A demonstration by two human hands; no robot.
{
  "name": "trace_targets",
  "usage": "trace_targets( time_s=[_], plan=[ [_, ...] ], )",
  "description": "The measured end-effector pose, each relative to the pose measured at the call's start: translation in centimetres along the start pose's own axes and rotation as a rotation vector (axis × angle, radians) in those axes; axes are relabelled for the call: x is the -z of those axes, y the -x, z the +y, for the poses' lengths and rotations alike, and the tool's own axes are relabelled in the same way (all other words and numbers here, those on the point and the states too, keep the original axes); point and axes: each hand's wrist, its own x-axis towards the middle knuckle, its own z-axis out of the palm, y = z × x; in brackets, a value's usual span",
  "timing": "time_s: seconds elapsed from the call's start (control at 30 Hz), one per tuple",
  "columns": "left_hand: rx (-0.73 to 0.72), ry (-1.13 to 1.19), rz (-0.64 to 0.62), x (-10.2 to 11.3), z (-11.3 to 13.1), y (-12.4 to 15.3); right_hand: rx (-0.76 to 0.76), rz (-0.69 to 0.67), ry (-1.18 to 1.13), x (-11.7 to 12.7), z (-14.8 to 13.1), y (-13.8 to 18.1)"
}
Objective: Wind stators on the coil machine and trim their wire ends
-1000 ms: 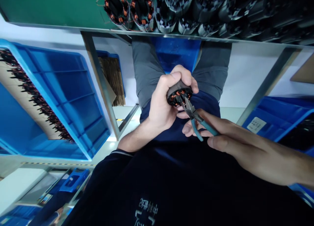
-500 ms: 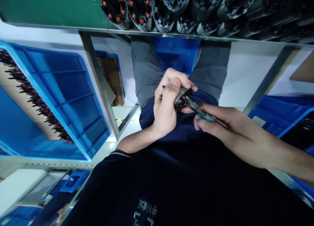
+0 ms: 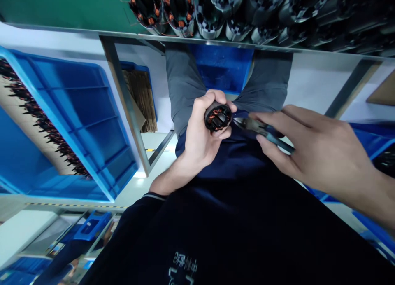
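Note:
My left hand (image 3: 200, 132) is wrapped round a motor stator (image 3: 218, 117), a short dark cylinder with copper windings inside its rim. Its open end faces up toward me. In my right hand (image 3: 314, 149) is a pair of cutting pliers (image 3: 262, 132) with blue-grey handles. The jaws point left, close to the stator's right side and apart from it. Both hands are above my lap, in front of the dark shirt.
Across the top runs a green workbench (image 3: 68, 9) with several stators (image 3: 179, 13) along its metal edge. A large blue crate (image 3: 83, 108) holding rows of wound parts stands at left. Flattened cardboard (image 3: 140, 99) leans under the bench. A blue bin (image 3: 222, 66) lies between my legs.
The pliers have come out of the stator and moved right with my right hand. My left hand has turned the stator so that its open end faces me.

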Motion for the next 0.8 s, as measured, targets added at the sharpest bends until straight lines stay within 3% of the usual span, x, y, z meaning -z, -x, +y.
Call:
trace_targets(
  time_s=[0.1,0.2,0.37,0.53,0.6,0.67,0.73,0.8],
  plan=[
    [0.124,0.107,-0.058,-1.2,2.0,0.8,-0.009,-0.075,-0.214,1.6,0.2,1.4],
    [0.194,0.149,-0.072,-2.0,3.0,1.4,-0.07,-0.108,-0.312,1.5,1.0,3.1],
    [0.243,0.133,-0.054,-2.5,3.0,1.1,-0.139,-0.156,-0.468,-0.2,2.5,5.9],
    [0.222,0.143,-0.007,-3.4,2.9,1.0,-0.273,-0.172,-0.922,0.1,3.6,9.8],
    [0.209,0.115,0.094,-3.8,2.6,0.4,-0.35,-0.093,-1.133,0.2,4.7,12.2],
    [0.191,0.021,0.177,-4.2,2.0,-0.4,-0.464,0.076,-1.232,0.1,6.0,14.9],
    [0.17,-0.087,0.233,-4.4,1.4,-1.0,-0.635,0.319,-1.169,-0.4,7.5,17.3],
    [0.171,-0.183,0.245,-4.0,0.9,-1.4,-0.831,0.584,-0.952,-1.1,9.2,18.7]
  ],
)
